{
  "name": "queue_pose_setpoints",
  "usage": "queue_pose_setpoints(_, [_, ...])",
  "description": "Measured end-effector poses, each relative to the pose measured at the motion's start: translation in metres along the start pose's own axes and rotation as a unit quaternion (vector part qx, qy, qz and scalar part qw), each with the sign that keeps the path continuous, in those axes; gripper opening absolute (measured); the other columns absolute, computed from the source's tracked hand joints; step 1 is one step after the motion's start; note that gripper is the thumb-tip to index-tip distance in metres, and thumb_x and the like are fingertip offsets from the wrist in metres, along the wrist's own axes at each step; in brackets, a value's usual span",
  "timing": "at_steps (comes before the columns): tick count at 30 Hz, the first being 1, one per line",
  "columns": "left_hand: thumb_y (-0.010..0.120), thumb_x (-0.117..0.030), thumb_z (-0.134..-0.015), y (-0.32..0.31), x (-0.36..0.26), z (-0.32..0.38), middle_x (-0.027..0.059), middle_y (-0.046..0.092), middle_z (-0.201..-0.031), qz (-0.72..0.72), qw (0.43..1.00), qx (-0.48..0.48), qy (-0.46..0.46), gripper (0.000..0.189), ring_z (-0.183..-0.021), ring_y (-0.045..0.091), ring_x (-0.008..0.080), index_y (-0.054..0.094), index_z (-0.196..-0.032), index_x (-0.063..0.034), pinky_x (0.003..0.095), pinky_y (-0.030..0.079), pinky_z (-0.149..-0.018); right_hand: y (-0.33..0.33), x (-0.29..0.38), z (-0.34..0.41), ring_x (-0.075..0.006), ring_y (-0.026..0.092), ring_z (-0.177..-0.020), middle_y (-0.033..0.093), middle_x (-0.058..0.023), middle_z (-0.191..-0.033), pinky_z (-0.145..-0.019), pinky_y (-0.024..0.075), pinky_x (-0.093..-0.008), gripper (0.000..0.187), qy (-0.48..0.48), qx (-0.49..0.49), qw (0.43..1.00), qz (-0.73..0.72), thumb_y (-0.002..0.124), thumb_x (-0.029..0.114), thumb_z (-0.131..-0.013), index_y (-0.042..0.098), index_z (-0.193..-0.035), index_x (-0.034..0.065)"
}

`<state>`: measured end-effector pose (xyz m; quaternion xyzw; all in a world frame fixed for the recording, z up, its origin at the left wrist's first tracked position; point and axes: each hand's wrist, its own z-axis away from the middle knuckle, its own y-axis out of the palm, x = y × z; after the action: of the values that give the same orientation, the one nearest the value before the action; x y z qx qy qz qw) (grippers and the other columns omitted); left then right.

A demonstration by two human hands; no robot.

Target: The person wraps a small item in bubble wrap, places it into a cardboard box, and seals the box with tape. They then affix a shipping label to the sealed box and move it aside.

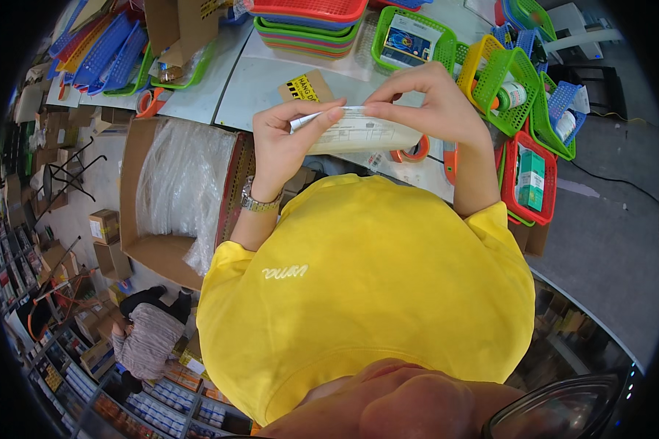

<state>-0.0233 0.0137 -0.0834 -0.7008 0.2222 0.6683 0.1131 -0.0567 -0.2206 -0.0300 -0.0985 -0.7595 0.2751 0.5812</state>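
Observation:
My left hand pinches the upper left edge of a printed paper sheet between thumb and fingers. The thumb and forefinger of my right hand hold the same edge farther right. The sheet bears small print and a grid, and its top edge looks folded or rolled over. It hangs between both hands above the front of the white table. Just beyond it lies a piece of brown cardboard with yellow and black printed tape. An orange tape roll shows partly behind the sheet's right side.
Stacked plastic baskets stand at the back. Green basket, yellow basket and red basket hold boxed goods or bottles. An orange tape dispenser lies left, above a carton of bubble wrap. A person crouches by shelves.

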Motion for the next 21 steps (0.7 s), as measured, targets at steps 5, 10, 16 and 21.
queue_pose_setpoints(5, [0.067,-0.013,-0.094,-0.008,-0.004,-0.001,0.0105,0.074,-0.098,0.061,0.993,0.061,-0.084,0.023,-0.086,0.068,0.01,0.072,-0.108,0.0037,0.0239,0.054,-0.077,-0.005,-0.002,0.0,-0.0104,0.065,-0.067,0.072,-0.0056,-0.074,-0.063,0.0484,-0.0242,0.009,0.02,0.003,1.0,-0.005,0.077,0.009,-0.08,0.075,-0.081,0.0002])
queue_pose_setpoints(10, [0.055,-0.023,-0.102,-0.019,-0.002,0.0,0.01,0.073,-0.105,0.098,0.983,0.117,-0.104,0.034,-0.092,0.067,0.011,0.068,-0.117,0.0046,0.0237,0.053,-0.082,-0.016,-0.006,0.011,-0.0096,0.063,-0.065,0.072,-0.0055,-0.072,-0.061,0.0471,-0.0241,0.011,0.093,0.002,0.996,-0.017,0.079,0.009,-0.078,0.075,-0.079,-0.0008])
queue_pose_setpoints(16, [0.048,-0.025,-0.105,-0.026,0.0,0.001,0.0115,0.07,-0.113,0.113,0.971,0.186,-0.097,0.039,-0.1,0.066,0.0127,0.064,-0.123,0.0056,0.0271,0.051,-0.09,-0.031,-0.021,0.027,-0.0088,0.062,-0.065,0.07,-0.0048,-0.07,-0.06,0.0463,-0.0237,0.011,0.108,0.003,0.994,-0.029,0.079,0.008,-0.077,0.073,-0.076,-0.0012])
queue_pose_setpoints(21, [0.049,-0.025,-0.105,-0.02,0.0,-0.002,0.0129,0.069,-0.115,0.104,0.978,0.155,-0.092,0.039,-0.103,0.064,0.0132,0.062,-0.121,0.008,0.0286,0.049,-0.092,-0.031,-0.021,0.028,-0.0085,0.062,-0.066,0.07,-0.0046,-0.07,-0.061,0.0462,-0.0228,0.009,0.086,-0.019,0.995,-0.039,0.078,0.005,-0.077,0.073,-0.075,-0.0011])
